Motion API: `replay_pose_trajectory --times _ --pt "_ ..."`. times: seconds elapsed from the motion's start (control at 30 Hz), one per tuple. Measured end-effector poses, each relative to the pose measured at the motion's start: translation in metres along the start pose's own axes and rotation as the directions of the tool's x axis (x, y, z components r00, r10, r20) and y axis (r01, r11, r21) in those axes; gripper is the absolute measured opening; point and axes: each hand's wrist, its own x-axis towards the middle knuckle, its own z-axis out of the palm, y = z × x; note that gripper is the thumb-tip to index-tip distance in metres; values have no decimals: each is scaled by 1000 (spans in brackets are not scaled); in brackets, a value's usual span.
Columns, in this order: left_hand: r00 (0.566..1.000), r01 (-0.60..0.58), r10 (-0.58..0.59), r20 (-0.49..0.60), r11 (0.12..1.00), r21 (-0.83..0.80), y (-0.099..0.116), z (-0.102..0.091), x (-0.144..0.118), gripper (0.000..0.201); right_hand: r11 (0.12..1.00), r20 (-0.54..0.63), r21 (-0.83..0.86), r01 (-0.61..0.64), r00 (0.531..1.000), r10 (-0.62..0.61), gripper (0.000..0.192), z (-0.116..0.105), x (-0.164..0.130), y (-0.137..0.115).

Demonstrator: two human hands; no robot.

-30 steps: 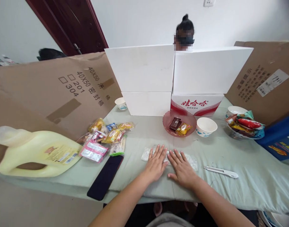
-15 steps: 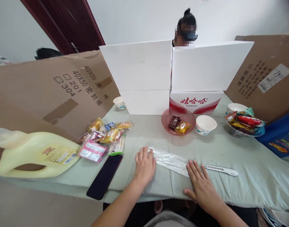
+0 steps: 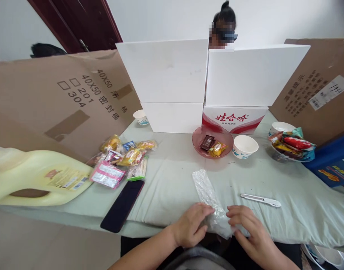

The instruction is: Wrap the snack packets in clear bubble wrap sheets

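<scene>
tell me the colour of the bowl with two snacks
The bowl is see-through pink, best in the head view.

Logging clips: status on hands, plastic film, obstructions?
Left hand open at clear plastic film; right hand by its near end, grip unclear. Film mostly on tablecloth. Utility knife right, not blocking.

Right of the pink bowl [image 3: 224,137] stands a paper cup [image 3: 245,147]; to its left lie packaged snacks [image 3: 131,156] and a phone [image 3: 123,206]; behind, white boxes [image 3: 166,71].

A cloth-covered table [image 3: 166,180] — phone [image 3: 123,206], cutter [image 3: 261,200], pink bowl [image 3: 198,148], clear plastic [image 3: 204,187] — near end seemingly overhanging.
</scene>
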Motion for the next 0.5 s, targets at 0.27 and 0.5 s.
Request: replay_pose_trajectory --times 0.27,0.5 --pt "920 183 -343 -191 805 -565 -21 13 -6 78 964 129 -4 -266 956 264 24 35 131 20" --pt "843 192 -494 -214 647 -738 -32 18 5 87 934 94 -252 -254 954 285 23 92 167 29"
